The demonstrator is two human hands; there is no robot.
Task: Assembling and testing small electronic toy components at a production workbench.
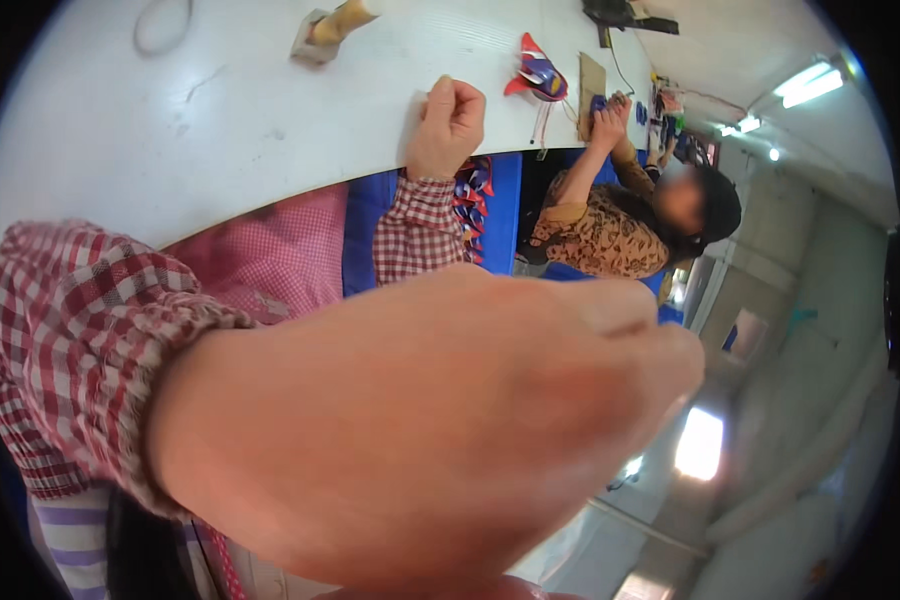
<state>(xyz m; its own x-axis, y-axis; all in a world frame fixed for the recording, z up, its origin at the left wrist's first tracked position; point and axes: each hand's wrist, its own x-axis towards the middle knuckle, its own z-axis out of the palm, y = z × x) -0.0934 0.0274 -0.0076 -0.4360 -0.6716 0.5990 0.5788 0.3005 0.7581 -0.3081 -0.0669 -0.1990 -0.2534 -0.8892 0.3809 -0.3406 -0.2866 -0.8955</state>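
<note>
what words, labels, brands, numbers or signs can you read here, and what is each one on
None can be read anywhere in this view.
Red and blue piece on the table: too small to tell if it bears print.
Pale panel in the background: too blurred to tell.
Co-worker's cap: no lettering shows.

From my end, I can read no lettering, labels, numbers or signs anywhere, from the frame's upper left to its lower right.
</note>
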